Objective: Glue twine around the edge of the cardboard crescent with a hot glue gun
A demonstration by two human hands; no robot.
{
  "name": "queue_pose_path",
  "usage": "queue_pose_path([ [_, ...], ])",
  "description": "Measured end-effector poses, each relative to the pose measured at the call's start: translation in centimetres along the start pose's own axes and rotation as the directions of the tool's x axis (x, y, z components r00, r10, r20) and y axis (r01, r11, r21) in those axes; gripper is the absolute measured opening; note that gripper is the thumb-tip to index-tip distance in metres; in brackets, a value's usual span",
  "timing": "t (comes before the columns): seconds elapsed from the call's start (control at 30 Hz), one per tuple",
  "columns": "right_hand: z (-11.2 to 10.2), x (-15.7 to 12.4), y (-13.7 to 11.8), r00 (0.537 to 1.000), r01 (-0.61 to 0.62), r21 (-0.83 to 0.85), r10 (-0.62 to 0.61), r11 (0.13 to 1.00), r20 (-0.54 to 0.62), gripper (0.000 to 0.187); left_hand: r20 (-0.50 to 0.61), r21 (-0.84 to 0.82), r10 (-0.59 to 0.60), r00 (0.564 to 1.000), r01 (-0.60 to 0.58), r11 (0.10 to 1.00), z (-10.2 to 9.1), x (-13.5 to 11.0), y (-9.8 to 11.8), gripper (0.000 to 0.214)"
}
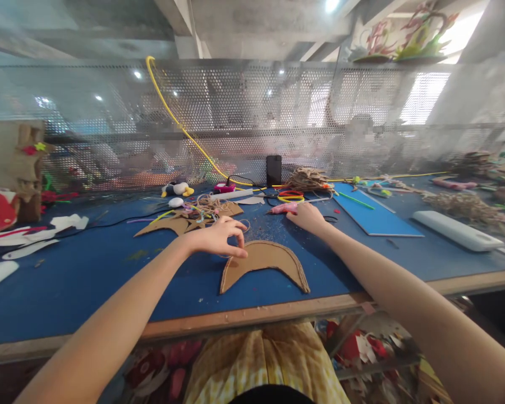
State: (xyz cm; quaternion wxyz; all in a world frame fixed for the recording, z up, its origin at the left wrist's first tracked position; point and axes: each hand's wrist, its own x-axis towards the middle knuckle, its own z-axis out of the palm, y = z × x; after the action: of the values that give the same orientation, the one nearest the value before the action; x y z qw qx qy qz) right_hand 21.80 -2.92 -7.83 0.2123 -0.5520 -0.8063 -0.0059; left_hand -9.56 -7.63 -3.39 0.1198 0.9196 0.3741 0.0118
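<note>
The left hand (219, 235) is half curled, thumb and fingertips at the upper left rim of a cardboard crescent (263, 257); whether they pinch it I cannot tell. The right hand (307, 217) lies over the rear of a pink glue gun (283, 207), its grip partly hidden.

The crescent lies near the workbench's (172, 300) front edge, tips toward that edge. It should be light and fairly stiff, not slippery; the narrow tips look easiest to crease, so the broad middle seems the better hold. The gun looks light and rigid, best taken by the handle, away from the nozzle.

Blue surface stretches from the crescent toward the left front corner. Tangled twine (208, 206) crowds the far left, and a blue board (372, 212) bounds the right.
</note>
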Motion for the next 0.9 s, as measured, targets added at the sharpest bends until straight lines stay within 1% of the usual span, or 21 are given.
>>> queue_pose_path([
  [0.07,0.0,0.0,0.0,0.998,-0.051,-0.001,0.051,0.999,-0.029,0.041,0.045,-0.028,-0.022,0.999,0.023,0.999,0.0,-0.8,-0.6,0.034],
  [0.13,0.0,0.0,0.0,0.993,-0.102,0.002,0.102,0.995,-0.055,0.039,0.078,-0.022,-0.024,0.997,0.026,0.999,-0.1,-1.2,-1.2,0.041],
  [0.27,-0.4,0.1,-0.1,0.979,-0.173,0.008,0.173,0.985,-0.105,0.035,0.072,0.009,-0.081,0.994,0.081,0.997,-0.8,-2.0,-2.1,0.055],
  [0.37,-0.7,0.3,-0.2,0.949,-0.283,-0.025,0.276,0.959,-0.150,0.033,0.191,0.030,-0.091,0.977,0.087,0.996,-1.3,-2.6,-2.6,0.051],
  [0.4,-0.8,0.4,-0.2,0.943,-0.302,-0.033,0.293,0.953,-0.160,0.034,0.221,0.022,-0.086,0.971,0.083,0.996,-1.3,-2.8,-2.7,0.051],
  [0.43,-0.9,0.4,-0.1,0.939,-0.306,-0.032,0.297,0.951,-0.172,0.034,0.228,0.009,-0.076,0.971,0.076,0.997,-1.3,-2.9,-2.8,0.050],
  [0.57,-1.3,0.3,0.1,0.943,-0.254,-0.012,0.244,0.967,-0.227,0.031,0.133,-0.038,-0.026,0.991,0.031,0.999,-0.7,-2.7,-2.6,0.044],
  [0.67,-1.6,0.3,0.4,0.952,-0.177,-0.005,0.170,0.984,-0.254,0.028,0.089,-0.035,-0.043,0.995,0.046,0.998,0.2,-1.8,-2.2,0.039],
  [0.73,-1.8,0.3,0.5,0.957,-0.119,-0.011,0.112,0.993,-0.269,0.025,0.006,-0.029,-0.049,0.999,0.049,0.998,0.9,-1.2,-2.0,0.033],
  [0.8,-1.9,0.2,0.3,0.963,-0.047,-0.011,0.042,0.999,-0.265,0.027,-0.071,-0.034,-0.043,0.997,0.040,0.999,1.5,-0.6,-2.0,0.029],
  [0.9,-1.9,0.1,-0.3,0.974,0.047,-0.001,-0.046,0.999,-0.220,0.031,-0.135,-0.054,-0.011,0.991,0.004,0.999,1.9,-0.1,-2.2,0.022],
])
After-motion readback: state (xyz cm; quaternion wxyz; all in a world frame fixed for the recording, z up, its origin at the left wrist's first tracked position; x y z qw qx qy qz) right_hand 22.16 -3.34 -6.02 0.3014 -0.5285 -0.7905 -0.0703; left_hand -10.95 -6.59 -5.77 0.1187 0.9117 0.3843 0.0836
